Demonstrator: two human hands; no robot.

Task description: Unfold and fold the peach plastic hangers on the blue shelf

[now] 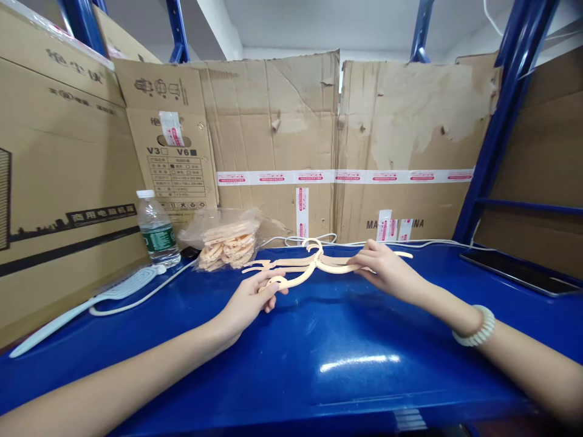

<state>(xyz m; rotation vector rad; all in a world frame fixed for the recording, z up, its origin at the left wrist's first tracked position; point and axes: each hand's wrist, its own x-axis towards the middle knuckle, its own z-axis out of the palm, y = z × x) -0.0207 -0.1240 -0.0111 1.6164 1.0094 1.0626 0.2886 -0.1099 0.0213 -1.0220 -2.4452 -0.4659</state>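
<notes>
A cream plastic clothes hanger (303,277) is held between my two hands, with its curved hook at the far side. The fingers of my left hand (250,298) are closed round its left end, thumb on top. My right hand (387,270) pinches its right arm from above, and the fingertips are partly hidden. Just behind it, at least one more cream hanger (291,263) lies on the blue surface, overlapped by the held one. How many lie there I cannot tell.
A clear bag with several folded cream pieces (228,246) lies behind my left hand. Further left are a water bottle (158,230) and a pale hairbrush (113,295). A phone (523,272) lies at the right. Cardboard sheets (273,139) and blue posts (505,121) surround the blue tabletop (291,358).
</notes>
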